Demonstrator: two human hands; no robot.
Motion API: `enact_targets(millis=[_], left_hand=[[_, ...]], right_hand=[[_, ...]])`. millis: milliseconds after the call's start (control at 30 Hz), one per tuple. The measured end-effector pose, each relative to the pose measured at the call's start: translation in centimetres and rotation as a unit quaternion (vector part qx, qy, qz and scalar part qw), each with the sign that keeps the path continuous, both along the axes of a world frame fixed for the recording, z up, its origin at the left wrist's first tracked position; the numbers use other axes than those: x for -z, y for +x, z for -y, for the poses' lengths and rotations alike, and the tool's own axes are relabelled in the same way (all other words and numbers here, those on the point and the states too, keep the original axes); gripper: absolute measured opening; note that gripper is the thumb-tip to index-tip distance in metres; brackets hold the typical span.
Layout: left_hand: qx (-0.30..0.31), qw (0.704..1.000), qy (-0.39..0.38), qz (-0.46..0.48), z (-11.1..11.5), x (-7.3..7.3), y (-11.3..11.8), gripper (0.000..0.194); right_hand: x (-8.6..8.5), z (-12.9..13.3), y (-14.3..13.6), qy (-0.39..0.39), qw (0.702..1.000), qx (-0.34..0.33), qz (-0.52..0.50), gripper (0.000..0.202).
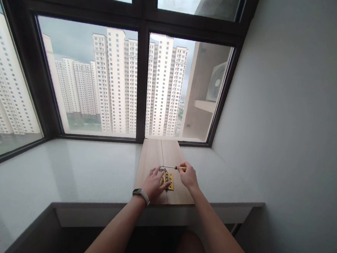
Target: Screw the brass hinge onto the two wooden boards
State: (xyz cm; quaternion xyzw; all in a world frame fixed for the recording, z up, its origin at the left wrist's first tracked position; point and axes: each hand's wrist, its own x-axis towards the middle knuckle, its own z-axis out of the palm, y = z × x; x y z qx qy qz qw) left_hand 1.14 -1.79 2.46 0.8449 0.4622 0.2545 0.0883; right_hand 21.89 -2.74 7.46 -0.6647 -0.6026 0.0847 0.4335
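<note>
Two pale wooden boards [151, 152] lie side by side on the white sill, a narrow seam between them. A brass-coloured hinge [171, 182] rests across that seam near the front. My left hand [154, 183] lies over the hinge's left part with its fingers spread, hiding some of it. Small dark screws [162, 169] show by its fingertips; how many I cannot make out. My right hand [188, 175] is closed round the yellow and black handle of a screwdriver [180, 168]. The screwdriver's shaft points left, its tip close to the screws.
The white window sill [102, 168] extends to both sides of the boards, with its front edge nearest me. Dark window frames [142, 85] stand behind it. A white wall [290, 113] rises on the right.
</note>
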Motion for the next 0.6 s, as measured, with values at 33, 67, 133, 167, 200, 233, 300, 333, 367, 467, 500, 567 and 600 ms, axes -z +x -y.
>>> enact_targets(millis=[33,67,133,167,200,233,300,333,367,467,500,567,600], left_hand=[[-0.001,1.0,0.003,-0.009,-0.7,-0.1,0.3,0.071],[-0.001,1.0,0.005,-0.018,-1.4,-0.1,0.5,0.07],[0.0,1.0,0.009,-0.029,-2.5,0.0,1.1,0.068],[0.0,0.999,0.011,-0.032,-2.9,0.0,1.3,0.067],[0.0,0.999,0.013,-0.036,-3.3,0.0,1.5,0.066],[0.0,0.999,0.015,-0.039,-3.6,0.1,1.6,0.065],[0.002,0.999,0.014,-0.048,-4.1,0.1,1.8,0.064],[0.004,0.999,0.012,-0.053,-4.3,0.2,1.8,0.065],[0.006,0.998,0.008,-0.058,-4.5,0.2,1.9,0.065],[0.014,0.998,-0.006,-0.063,-4.8,0.2,1.9,0.064],[0.017,0.998,-0.01,-0.061,-4.8,0.1,1.9,0.063],[0.022,0.998,-0.018,-0.051,-4.7,-0.1,1.9,0.063],[0.024,0.999,-0.019,-0.044,-4.6,-0.3,1.8,0.063]], right_hand=[[0.1,0.0,0.1,0.002,1.0,-0.002,-0.005,0.013],[0.3,0.1,0.2,0.003,1.0,-0.005,-0.01,0.013],[0.4,0.3,0.4,0.007,1.0,-0.013,-0.019,0.014],[0.5,0.5,0.6,0.009,1.0,-0.015,-0.023,0.014],[0.5,0.6,0.8,0.012,1.0,-0.013,-0.026,0.014],[0.5,0.8,1.0,0.016,0.999,-0.01,-0.029,0.014],[0.6,1.2,1.5,0.022,0.999,0.003,-0.042,0.016],[0.7,1.4,1.7,0.024,0.998,0.015,-0.051,0.018],[0.8,1.7,1.9,0.025,0.997,0.03,-0.063,0.019],[1.6,2.5,2.5,0.022,0.989,0.079,-0.119,0.026],[2.0,2.7,2.6,0.019,0.985,0.087,-0.148,0.029],[2.8,3.1,2.7,0.015,0.967,0.09,-0.237,0.033],[3.3,3.3,2.8,0.021,0.95,0.085,-0.299,0.034]])
